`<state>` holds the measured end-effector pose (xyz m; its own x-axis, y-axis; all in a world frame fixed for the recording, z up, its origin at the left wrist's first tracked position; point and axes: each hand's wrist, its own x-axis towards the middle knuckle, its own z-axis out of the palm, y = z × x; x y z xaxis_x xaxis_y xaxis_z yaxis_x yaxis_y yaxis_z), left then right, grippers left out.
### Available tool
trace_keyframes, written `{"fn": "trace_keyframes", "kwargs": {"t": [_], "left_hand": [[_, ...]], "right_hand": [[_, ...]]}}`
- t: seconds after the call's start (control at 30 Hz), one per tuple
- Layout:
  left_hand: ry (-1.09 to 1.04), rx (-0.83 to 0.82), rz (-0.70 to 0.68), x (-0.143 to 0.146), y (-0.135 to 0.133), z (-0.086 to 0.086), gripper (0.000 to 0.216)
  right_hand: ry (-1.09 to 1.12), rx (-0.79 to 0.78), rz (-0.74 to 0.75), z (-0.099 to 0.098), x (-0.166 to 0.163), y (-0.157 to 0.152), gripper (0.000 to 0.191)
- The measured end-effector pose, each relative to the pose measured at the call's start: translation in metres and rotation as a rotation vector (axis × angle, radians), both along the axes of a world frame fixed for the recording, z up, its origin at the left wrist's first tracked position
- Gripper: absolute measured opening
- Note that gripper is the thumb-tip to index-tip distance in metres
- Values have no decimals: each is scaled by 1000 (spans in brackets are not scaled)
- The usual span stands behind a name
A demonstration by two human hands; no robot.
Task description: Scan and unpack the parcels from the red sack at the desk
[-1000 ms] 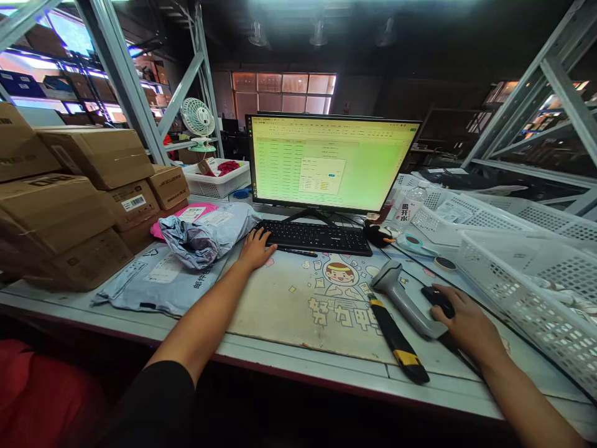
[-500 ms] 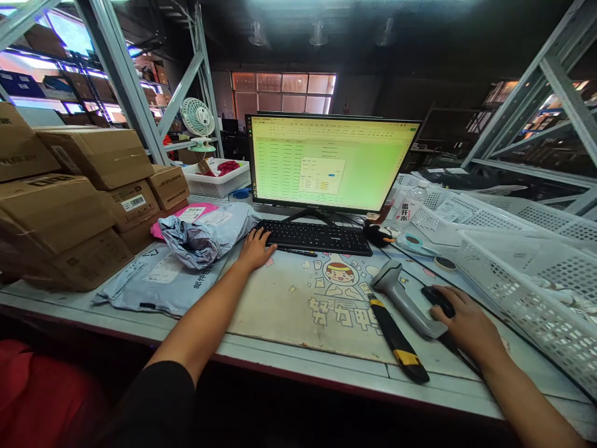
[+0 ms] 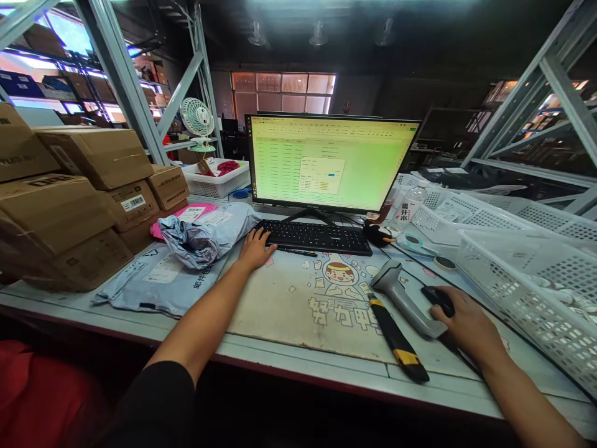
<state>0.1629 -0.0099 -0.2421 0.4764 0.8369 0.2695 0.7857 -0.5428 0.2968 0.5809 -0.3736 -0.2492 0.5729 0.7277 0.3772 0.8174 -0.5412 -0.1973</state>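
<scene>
My left hand (image 3: 255,249) lies with its fingers spread on the left end of the black keyboard (image 3: 317,236). On the right, my right hand (image 3: 464,317) is wrapped over a black computer mouse (image 3: 438,301). Beside the mouse, a grey barcode scanner (image 3: 408,302) lies on the printed desk mat (image 3: 289,311). Next to it is a black and yellow utility knife (image 3: 396,339). A pen (image 3: 298,252) rests just below the keyboard. Behind stands a lit monitor (image 3: 331,165) showing a table with a small pop-up window.
Cardboard boxes (image 3: 56,211) are stacked at the left, beside grey plastic mailing bags (image 3: 158,280). White perforated baskets (image 3: 522,280) line the right side, near a water bottle (image 3: 413,202). A small fan (image 3: 198,118) stands behind a white basket (image 3: 217,180). Metal posts (image 3: 112,74) rise at the back.
</scene>
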Motion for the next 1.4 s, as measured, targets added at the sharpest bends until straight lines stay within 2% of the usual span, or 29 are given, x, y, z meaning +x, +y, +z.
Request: {"fn": "trace_keyframes", "kwargs": {"t": [0.27, 0.63, 1.23, 1.4], "left_hand": [[-3, 14, -5, 0, 2, -3, 62], [5, -7, -1, 0, 2, -2, 63], [-3, -7, -6, 0, 2, -3, 64], [4, -13, -2, 0, 3, -3, 64]], "right_hand": [[14, -4, -21, 5, -7, 1, 58], [-7, 12, 31, -4, 4, -2, 53], [28, 4, -41, 4, -2, 1, 58], [12, 0, -22, 3, -3, 1, 58]]}}
